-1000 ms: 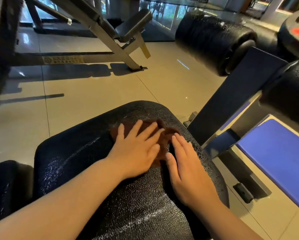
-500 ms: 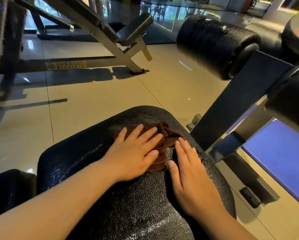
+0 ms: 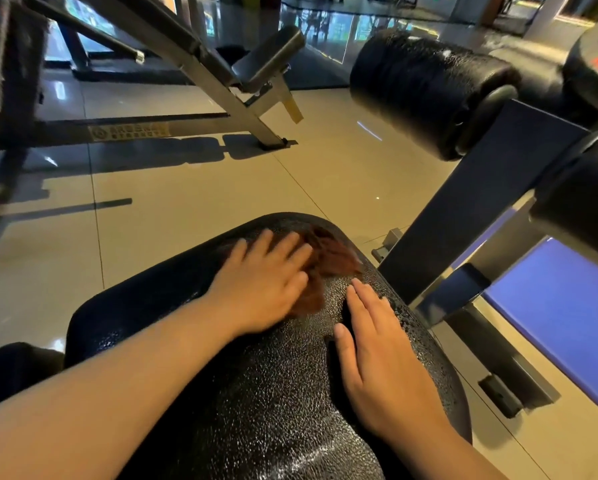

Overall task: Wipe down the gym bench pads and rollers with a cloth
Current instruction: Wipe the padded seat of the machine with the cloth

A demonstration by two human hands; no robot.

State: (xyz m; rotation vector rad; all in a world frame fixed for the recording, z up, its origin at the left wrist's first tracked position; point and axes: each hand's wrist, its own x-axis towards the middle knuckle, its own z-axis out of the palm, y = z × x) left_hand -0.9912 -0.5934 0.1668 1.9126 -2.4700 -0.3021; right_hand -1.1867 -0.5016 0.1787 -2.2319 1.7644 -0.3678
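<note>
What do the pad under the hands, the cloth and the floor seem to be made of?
Bench pad: likely black vinyl or leatherette, pebbled grain, glossy highlights. Cloth: brown, fuzzy, probably terry or microfibre; blurred. Floor: glazed tiles, by grout lines and reflections.

Dim warm light, floor (image 3: 193, 209) glare, left hand (image 3: 259, 289) motion-blurred.

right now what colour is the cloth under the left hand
Reddish brown; the cloth shows best in the head view, against the black pad.

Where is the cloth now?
Head view: the brown cloth lies at the far end of the black pad, partly under the left hand, just beyond the right hand.
</note>
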